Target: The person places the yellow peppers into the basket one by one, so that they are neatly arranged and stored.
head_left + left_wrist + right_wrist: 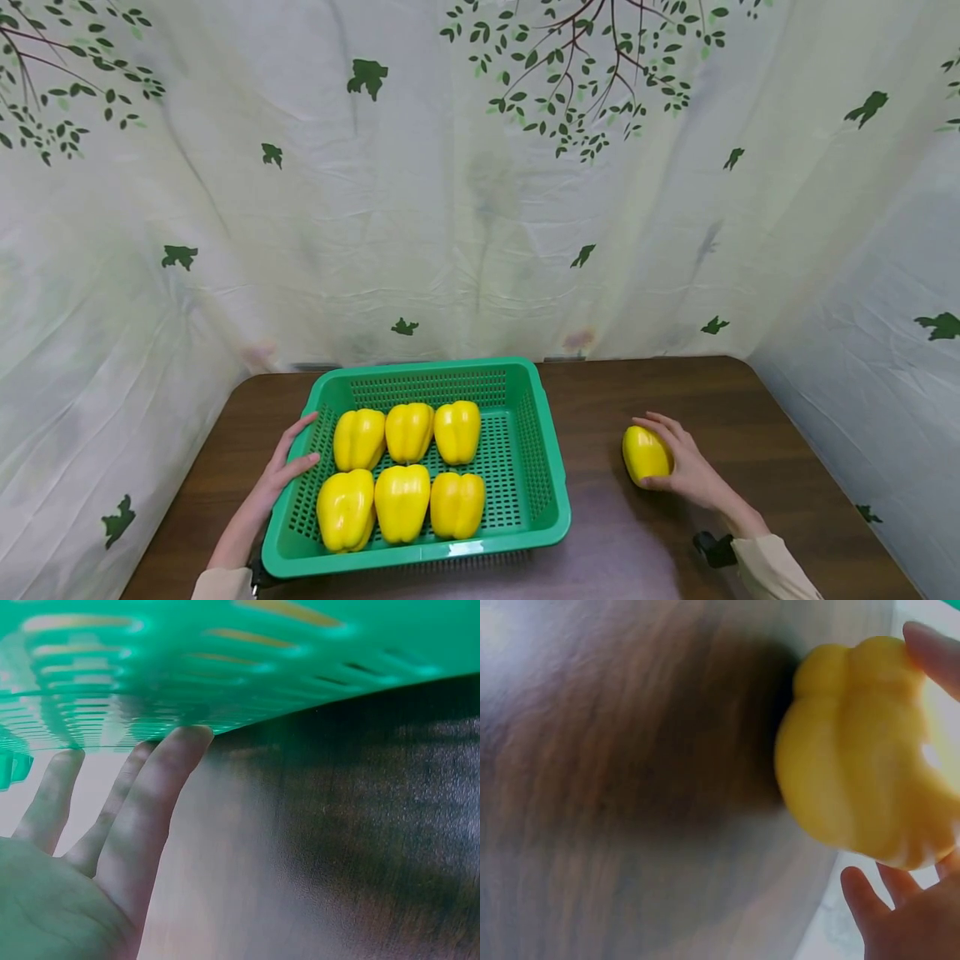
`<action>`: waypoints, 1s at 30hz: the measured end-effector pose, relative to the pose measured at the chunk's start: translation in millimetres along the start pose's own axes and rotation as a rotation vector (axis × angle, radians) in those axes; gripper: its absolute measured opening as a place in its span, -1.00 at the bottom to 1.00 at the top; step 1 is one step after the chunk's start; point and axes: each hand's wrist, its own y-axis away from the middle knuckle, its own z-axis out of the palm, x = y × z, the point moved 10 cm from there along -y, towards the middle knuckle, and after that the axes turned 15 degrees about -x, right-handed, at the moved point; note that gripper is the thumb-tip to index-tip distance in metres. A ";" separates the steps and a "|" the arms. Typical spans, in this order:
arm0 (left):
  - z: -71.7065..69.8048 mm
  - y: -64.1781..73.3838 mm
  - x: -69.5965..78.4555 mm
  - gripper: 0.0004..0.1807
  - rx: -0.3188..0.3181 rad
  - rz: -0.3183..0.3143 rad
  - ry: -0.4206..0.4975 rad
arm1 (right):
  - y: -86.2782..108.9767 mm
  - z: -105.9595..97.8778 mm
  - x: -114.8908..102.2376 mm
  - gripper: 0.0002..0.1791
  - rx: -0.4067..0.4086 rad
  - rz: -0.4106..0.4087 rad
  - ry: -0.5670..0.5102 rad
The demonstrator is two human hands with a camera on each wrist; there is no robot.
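A yellow bell pepper (646, 455) sits in my right hand (693, 471), with the thumb at its near side and the fingers over its far side. Close up in the right wrist view, the lobed pepper (855, 750) has a dark shadow beside it; whether it touches the table I cannot tell. My left hand (277, 475) holds the left rim of a green basket (555, 467), thumb and a finger over the edge. From the left wrist, other fingers (139, 825) touch the basket's outside. Inside, yellow bell peppers (402, 502) lie in two rows of three.
The brown wooden table (600, 392) carries the basket on its left half. A pale curtain (480, 250) with printed leaves hangs behind and along both sides. Bare basket floor (502, 467) shows right of the peppers. A black band (712, 550) is at my right wrist.
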 end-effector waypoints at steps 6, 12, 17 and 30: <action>0.6 0.4 -0.4 -0.40 0.002 -0.014 0.003 | 1.0 2.4 1.1 -0.02 -0.014 0.003 -0.001; 0.4 1.3 -2.6 -0.40 0.021 -0.053 0.002 | -0.3 3.0 4.3 -0.03 0.006 0.016 0.017; -0.6 2.4 -3.5 -0.40 0.036 -0.080 -0.019 | -1.7 -0.8 -4.2 -0.05 0.036 -0.032 0.024; -0.5 3.4 -5.1 -0.39 0.030 -0.114 -0.016 | -17.9 -5.7 -46.6 -0.06 0.032 -0.088 -0.026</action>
